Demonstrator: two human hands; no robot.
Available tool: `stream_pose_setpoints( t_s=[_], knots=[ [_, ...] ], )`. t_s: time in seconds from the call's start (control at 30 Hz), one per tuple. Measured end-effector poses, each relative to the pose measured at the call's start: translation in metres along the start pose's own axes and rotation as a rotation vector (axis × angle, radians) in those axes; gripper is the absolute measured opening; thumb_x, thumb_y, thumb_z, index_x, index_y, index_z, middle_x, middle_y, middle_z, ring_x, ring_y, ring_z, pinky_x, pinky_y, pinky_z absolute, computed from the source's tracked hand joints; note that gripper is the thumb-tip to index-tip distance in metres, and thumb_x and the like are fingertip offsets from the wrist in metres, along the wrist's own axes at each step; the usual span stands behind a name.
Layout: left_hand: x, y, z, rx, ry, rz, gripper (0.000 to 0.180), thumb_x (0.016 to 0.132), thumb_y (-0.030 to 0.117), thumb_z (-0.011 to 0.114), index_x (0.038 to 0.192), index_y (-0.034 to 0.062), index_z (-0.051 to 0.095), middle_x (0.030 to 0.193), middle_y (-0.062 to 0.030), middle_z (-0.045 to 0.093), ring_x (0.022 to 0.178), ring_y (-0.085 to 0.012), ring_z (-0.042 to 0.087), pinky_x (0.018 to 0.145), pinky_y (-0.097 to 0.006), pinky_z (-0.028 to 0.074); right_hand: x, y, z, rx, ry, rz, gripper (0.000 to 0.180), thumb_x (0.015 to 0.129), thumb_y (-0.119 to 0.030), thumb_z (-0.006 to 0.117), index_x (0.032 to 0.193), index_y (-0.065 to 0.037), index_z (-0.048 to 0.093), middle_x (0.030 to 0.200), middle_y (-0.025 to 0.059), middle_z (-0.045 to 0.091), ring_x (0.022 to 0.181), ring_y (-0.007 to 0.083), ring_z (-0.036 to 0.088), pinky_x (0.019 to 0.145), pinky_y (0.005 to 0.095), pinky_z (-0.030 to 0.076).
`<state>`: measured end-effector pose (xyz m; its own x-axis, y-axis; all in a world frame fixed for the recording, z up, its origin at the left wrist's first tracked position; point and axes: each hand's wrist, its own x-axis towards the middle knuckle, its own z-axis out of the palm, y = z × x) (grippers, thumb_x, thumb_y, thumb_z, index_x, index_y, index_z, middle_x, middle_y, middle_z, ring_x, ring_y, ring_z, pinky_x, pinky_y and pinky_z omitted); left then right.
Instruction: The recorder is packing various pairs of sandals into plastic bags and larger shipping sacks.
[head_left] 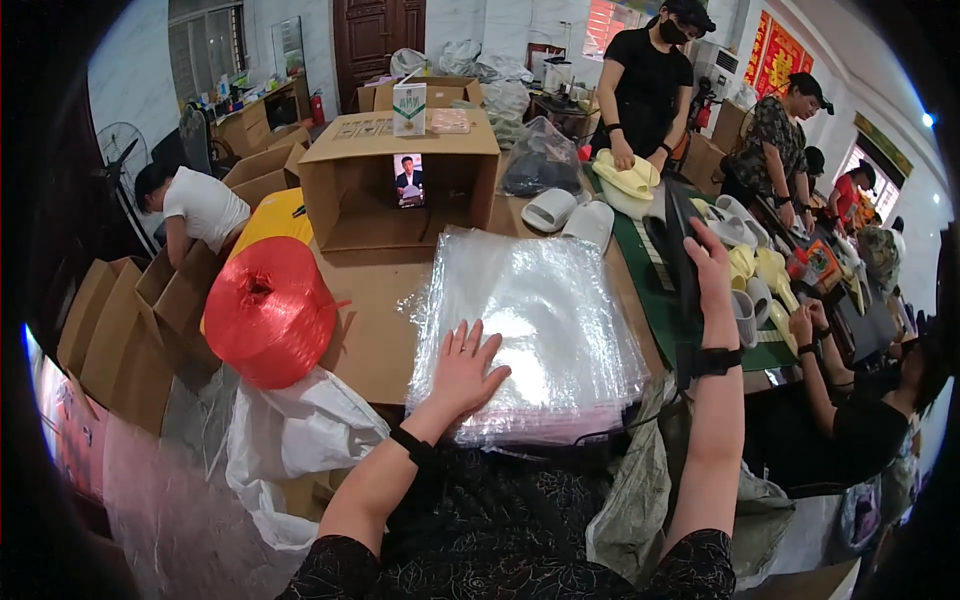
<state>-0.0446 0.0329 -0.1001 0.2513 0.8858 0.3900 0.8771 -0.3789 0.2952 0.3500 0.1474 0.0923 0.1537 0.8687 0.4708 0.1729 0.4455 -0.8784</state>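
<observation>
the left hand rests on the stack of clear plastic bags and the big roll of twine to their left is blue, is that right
Not quite: the big roll of twine is red, not blue, as the head view shows. The left hand does rest on the stack of clear plastic bags.

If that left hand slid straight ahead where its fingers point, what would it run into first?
The left hand appears to rest on the clear plastic bags, so it would cross those; beyond them, the open cardboard box looks first in line, though depth is hard to judge.
</observation>
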Motion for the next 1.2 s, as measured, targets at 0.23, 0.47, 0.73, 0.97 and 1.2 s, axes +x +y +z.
stream_pose_setpoints(
  t_s=[0.23, 0.47, 0.73, 0.97, 1.2],
  knots=[
    [0.001, 0.002, -0.005, -0.006, 0.002, -0.007, 0.062, 0.093, 0.054, 0.052, 0.142, 0.0148, 0.05, 0.153, -0.0223, 0.035, 0.143, -0.0428, 0.026, 0.118, -0.054, 0.014, -0.051, -0.082, 0.061, -0.121, -0.156, -0.244, 0.052, 0.08, -0.006, 0.071, 0.131, -0.005, 0.06, 0.13, 0.0043, 0.055, 0.111, 0.0127, 0.052, 0.093, 0.0263, 0.041],
    [0.003, 0.005, -0.003, -0.032, 0.048, 0.019, 0.06, 0.09, 0.049, 0.057, 0.138, 0.0134, 0.053, 0.15, -0.0245, 0.038, 0.142, -0.0445, 0.028, 0.117, -0.055, 0.017, -0.133, -0.074, 0.149, -0.39, -0.502, -0.44, 0.051, 0.077, -0.003, 0.066, 0.127, -0.003, 0.058, 0.125, 0.0179, 0.052, 0.116, 0.0338, 0.053, 0.098, 0.0371, 0.043],
    [0.002, 0.004, -0.009, -0.06, 0.036, 0.052, 0.053, 0.085, 0.044, 0.061, 0.128, 0.0132, 0.062, 0.135, -0.0127, 0.056, 0.133, -0.0373, 0.04, 0.117, -0.052, 0.02, -0.184, 0.011, 0.152, -0.534, -0.894, -0.451, 0.052, 0.071, 0.004, 0.065, 0.122, -0.007, 0.063, 0.123, 0.0188, 0.054, 0.116, 0.0376, 0.052, 0.1, 0.0421, 0.044],
    [0.0, 0.0, -0.003, -0.01, -0.007, -0.016, 0.054, 0.085, 0.046, 0.06, 0.124, 0.0087, 0.066, 0.134, -0.0197, 0.056, 0.138, -0.0431, 0.034, 0.118, -0.056, 0.016, -0.141, 0.008, 0.118, -0.585, -0.312, -0.309, 0.02, 0.075, -0.012, 0.075, 0.093, -0.005, 0.067, 0.11, 0.0157, 0.06, 0.108, 0.0342, 0.055, 0.093, 0.041, 0.044],
    [0.004, 0.005, -0.002, 0.0, -0.039, -0.024, 0.056, 0.086, 0.048, 0.059, 0.126, 0.0085, 0.064, 0.138, -0.0201, 0.052, 0.136, -0.0428, 0.035, 0.118, -0.056, 0.017, -0.1, 0.083, 0.105, -0.947, -0.506, -0.208, 0.034, 0.08, -0.029, 0.069, 0.102, -0.003, 0.07, 0.108, 0.0168, 0.064, 0.107, 0.0376, 0.058, 0.088, 0.0451, 0.048]
  ],
)
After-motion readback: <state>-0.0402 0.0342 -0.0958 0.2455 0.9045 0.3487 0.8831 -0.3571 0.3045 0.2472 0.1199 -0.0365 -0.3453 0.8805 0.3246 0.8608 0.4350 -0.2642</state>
